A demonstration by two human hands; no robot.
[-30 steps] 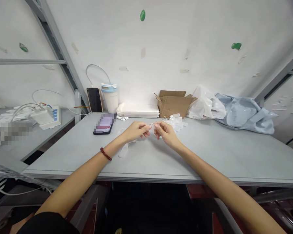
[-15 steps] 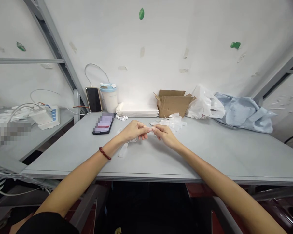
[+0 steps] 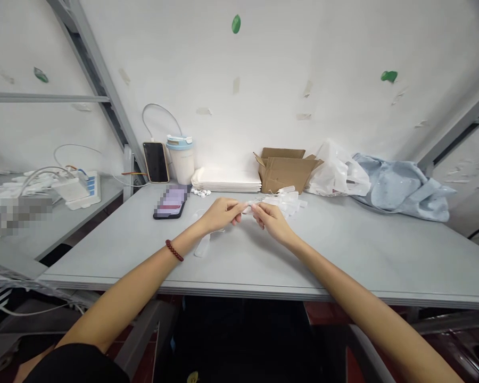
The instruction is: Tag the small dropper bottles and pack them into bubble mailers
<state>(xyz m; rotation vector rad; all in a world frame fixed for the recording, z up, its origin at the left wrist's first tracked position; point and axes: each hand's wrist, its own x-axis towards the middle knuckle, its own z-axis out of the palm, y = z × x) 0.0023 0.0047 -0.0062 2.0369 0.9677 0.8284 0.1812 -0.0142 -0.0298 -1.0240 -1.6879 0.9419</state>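
Observation:
My left hand (image 3: 223, 214) and my right hand (image 3: 272, 221) meet above the middle of the table. The fingertips of both are pinched together on a small white piece (image 3: 248, 208), too small to name. A translucent white strip (image 3: 202, 247) with a thin white cord lies on the table under my left wrist. Just beyond my right hand is a loose pile of similar translucent white pieces (image 3: 288, 201), partly hidden by that hand. Several small white parts (image 3: 200, 192) lie beyond my left hand.
At the back of the grey table (image 3: 359, 255) stand a phone (image 3: 156, 162), a blue-lidded cup (image 3: 181, 159), a stack of white sheets (image 3: 227, 181), a cardboard box (image 3: 287, 173), a plastic bag (image 3: 337, 173) and blue cloth (image 3: 399, 186). Another phone (image 3: 171, 202) lies left.
My fingertips have shifted slightly, and a white piece now shows between them where a thin cord showed before. The whole view has moved a little.

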